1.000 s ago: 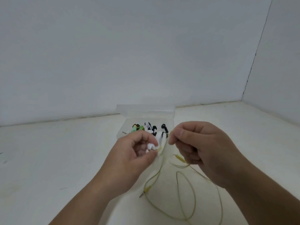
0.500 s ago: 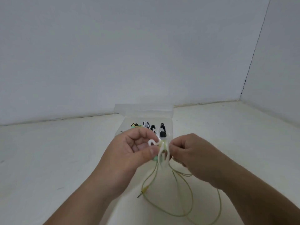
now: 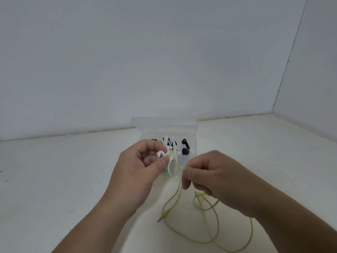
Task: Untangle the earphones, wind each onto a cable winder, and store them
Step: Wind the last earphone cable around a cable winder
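Centrally, a white cable winder [image 3: 170,161] is pinched by the curled left hand [image 3: 138,168]; the yellow-green earphone cable [image 3: 179,165] is pinched taut by the right hand [image 3: 215,178].

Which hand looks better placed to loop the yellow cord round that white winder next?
Probably the right hand: it pinches the yellow cord just beside the white winder, which the left hand is busy holding.

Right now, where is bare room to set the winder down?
Bare: the table left of the left hand; also right of the clear box. Crowded: below the white winder and right hand, where the yellow-green cable loops.
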Motion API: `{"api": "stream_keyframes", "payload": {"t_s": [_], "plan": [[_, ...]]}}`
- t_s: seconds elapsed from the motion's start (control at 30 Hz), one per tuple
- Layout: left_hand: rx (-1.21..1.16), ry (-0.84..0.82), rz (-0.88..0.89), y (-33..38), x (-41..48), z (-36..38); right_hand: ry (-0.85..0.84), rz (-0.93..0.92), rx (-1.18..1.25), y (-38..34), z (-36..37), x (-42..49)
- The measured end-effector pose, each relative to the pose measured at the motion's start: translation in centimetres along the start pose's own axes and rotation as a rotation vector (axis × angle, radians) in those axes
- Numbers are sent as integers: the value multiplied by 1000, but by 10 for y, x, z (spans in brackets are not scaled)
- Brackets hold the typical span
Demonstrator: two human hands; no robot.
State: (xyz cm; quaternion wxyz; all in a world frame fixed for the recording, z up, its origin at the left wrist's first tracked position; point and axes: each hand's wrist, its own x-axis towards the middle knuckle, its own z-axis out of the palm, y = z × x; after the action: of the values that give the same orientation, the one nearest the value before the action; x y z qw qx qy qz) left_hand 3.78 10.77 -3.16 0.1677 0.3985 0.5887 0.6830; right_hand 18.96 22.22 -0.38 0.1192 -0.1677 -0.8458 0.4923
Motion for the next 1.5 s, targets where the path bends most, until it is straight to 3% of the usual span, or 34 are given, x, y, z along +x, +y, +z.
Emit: {"api": "stream_keyframes", "payload": {"t_s": [0.2,0.37,0.53,0.7,0.97,1.17,1.37,1.5], "plan": [[308,-141,70,2,-7,5,135,-77,238,-2,-8,-1],[195,-338,-37,4,-8,4,401,-203,-81,1,-12,1],[-3,-425,-72,5,-7,3,421,-168,-11,5,-18,3],[-254,-333,-36,4,-4,1,151,59,50,10,-14,4],[-220,-24,-17,-3,0,3,-69,86,71,6,12,5],[-239,39,-66,-2,0,4,-94,49,68,1,8,1],[-2,111,19,0,-1,4,-108,13,176,-3,2,-3],[125,34,60,1,-3,3,26,-77,198,-5,-5,-3]]}}
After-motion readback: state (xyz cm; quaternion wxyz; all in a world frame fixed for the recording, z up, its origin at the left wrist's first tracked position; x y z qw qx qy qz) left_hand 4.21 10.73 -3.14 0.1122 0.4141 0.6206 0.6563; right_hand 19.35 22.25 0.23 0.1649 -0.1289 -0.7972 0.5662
